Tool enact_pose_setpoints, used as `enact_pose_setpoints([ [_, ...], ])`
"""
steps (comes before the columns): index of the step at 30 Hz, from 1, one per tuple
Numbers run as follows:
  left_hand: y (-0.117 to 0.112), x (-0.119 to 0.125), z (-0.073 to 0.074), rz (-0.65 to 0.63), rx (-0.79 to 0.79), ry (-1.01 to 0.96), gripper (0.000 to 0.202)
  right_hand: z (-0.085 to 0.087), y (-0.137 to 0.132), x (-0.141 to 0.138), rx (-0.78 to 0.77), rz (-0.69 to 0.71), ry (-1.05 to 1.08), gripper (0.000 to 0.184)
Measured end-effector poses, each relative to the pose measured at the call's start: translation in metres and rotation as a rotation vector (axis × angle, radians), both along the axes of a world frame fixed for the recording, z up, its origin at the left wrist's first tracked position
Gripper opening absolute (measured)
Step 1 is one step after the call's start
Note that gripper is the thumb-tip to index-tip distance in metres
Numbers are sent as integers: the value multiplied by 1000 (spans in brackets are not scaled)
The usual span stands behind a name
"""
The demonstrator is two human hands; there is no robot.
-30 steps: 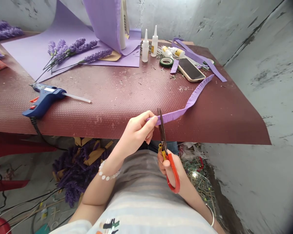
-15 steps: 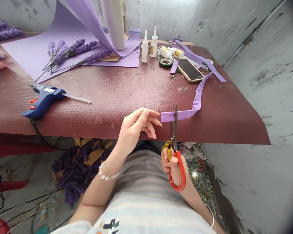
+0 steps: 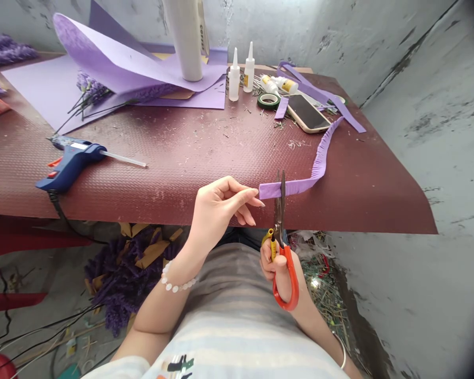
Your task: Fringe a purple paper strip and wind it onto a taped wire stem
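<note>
My right hand (image 3: pixel 278 263) is closed round the red handles of a pair of scissors (image 3: pixel 279 210). The blades point up and close on a long purple fringed paper strip (image 3: pixel 316 171) near its left end. The strip hangs off the front edge of the maroon table (image 3: pixel 181 158) and runs back to the right, toward a phone (image 3: pixel 308 112). My left hand (image 3: pixel 221 208) hovers just left of the strip. Its fingers are stretched out and their tips are right at the strip's cut end, without gripping it.
A blue glue gun (image 3: pixel 69 160) lies at the left front. At the back are a large purple sheet (image 3: pixel 114 60) drooping over lavender stems, a white roll (image 3: pixel 187 37), two glue bottles (image 3: pixel 240 71) and green tape (image 3: pixel 269 100). Scraps and purple flowers (image 3: pixel 122 284) lie on the floor.
My left hand let go of the strip, opened, and now reaches back to its end. The scissors slid right along the strip. The purple sheet at the back flopped down over the lavender stems.
</note>
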State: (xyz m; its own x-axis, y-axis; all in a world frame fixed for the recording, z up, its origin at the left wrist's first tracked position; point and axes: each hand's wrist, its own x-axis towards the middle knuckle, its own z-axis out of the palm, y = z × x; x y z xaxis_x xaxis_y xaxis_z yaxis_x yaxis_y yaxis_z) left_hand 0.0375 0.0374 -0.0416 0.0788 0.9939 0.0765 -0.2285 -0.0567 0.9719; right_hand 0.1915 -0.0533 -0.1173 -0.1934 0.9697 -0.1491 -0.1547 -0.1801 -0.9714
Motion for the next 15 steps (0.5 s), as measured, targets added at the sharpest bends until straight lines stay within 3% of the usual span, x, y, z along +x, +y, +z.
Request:
enact_pose_setpoints([
  [5, 2, -2, -1, 9, 14, 5, 23, -1, 0, 0, 2, -8, 22, 57],
  [15, 5, -8, -1, -110, -5, -117, 13, 1, 0, 0, -1, -13, 31, 61],
])
